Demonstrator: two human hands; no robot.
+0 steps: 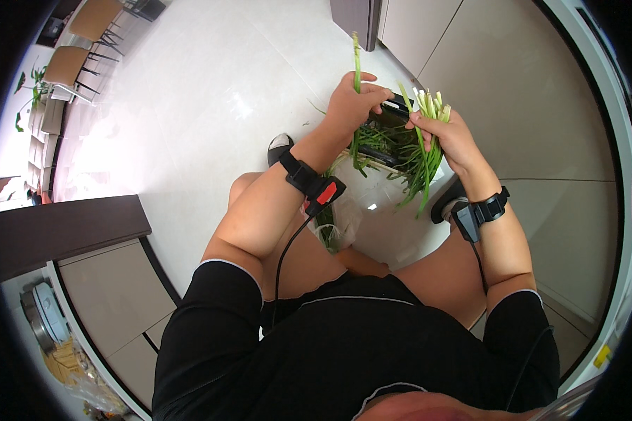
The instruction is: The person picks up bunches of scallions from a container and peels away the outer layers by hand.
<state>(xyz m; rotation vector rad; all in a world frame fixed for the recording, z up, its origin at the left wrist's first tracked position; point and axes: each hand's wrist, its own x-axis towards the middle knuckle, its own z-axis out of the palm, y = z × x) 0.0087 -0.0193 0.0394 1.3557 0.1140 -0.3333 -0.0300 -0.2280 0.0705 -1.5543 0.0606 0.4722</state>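
Observation:
My left hand grips a single long green stalk, whose pale end points away from me while its leafy end hangs below my wrist. In my right hand is a bunch of green stalks, apparently garlic chives or scallions, with the pale cut ends up and the leaves drooping. Under both hands stands a dark-lined bin holding loose green leaves. On the floor near my left leg lies a clear plastic bag with more greens in it.
Beige cabinet doors rise close on my right. A dark-topped cabinet stands at my left, with a counter holding a pot. Tan chairs are at the far left on the pale tile floor. Wrist-strapped devices trail cables.

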